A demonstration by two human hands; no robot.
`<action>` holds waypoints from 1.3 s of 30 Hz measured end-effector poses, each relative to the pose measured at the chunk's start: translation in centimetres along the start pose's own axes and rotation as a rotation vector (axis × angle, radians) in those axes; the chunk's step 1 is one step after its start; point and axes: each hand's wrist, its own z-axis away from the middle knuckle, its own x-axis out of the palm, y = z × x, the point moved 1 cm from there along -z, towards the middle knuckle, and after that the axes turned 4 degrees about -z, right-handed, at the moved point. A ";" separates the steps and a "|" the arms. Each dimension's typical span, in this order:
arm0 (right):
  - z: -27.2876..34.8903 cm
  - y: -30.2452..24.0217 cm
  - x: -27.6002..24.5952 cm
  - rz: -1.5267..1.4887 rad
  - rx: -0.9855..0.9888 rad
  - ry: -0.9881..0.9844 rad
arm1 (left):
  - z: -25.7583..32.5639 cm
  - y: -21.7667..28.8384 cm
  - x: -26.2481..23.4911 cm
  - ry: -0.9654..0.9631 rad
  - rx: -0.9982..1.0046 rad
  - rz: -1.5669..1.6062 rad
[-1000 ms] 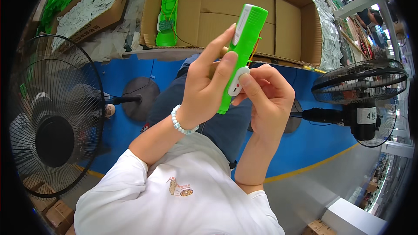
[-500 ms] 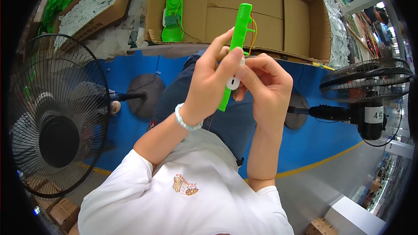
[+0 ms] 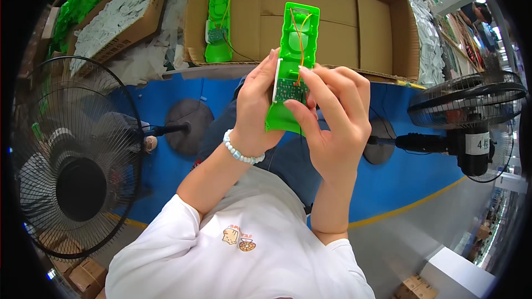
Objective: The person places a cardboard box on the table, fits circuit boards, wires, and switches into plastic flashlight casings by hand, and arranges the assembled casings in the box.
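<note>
An open green plastic housing (image 3: 297, 50) is tilted up between my hands, its hollow inside facing me. Red and yellow wires (image 3: 301, 44) run down it to a small green circuit board (image 3: 288, 89) in its lower part. Along the housing's left edge shows a white part (image 3: 276, 80). My left hand (image 3: 252, 99) wraps the housing from the left and from behind. My right hand (image 3: 341, 111) grips its right side, with thumb and index fingertips at the board. A similar green housing (image 3: 219, 14), with board and wires, lies in the cardboard box ahead.
The large cardboard box (image 3: 382, 72) stands ahead on the bench. Another box (image 3: 141, 22) at the far left holds many white pieces, with green parts behind. Black fans stand at left (image 3: 83, 188) and right (image 3: 471, 99). White pieces (image 3: 433, 55) lie right of the large box.
The housing has turned from edge-on to show its inside with board and wires. My right fingers have shifted from the white part at its side to the circuit board.
</note>
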 end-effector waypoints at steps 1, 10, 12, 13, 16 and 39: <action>-0.1 0.1 0.3 -0.002 0.002 -0.001 | -0.1 0.1 0.1 0.043 0.013 -0.037; 0.8 -0.4 1.1 -0.172 0.130 0.163 | 0.3 0.2 0.2 -0.051 0.191 -0.152; 1.2 -1.0 1.1 -0.396 0.339 0.240 | 0.5 0.1 0.6 -0.066 0.241 -0.178; 0.9 -1.8 1.0 -0.504 0.466 0.270 | 0.6 0.1 1.0 -0.086 0.320 -0.214; 0.9 -0.8 0.2 -0.586 0.638 0.103 | 0.4 0.9 0.7 -0.124 0.398 -0.424; -7.5 5.5 9.8 0.000 0.403 -0.662 | -1.5 10.1 -9.0 0.247 1.156 -1.840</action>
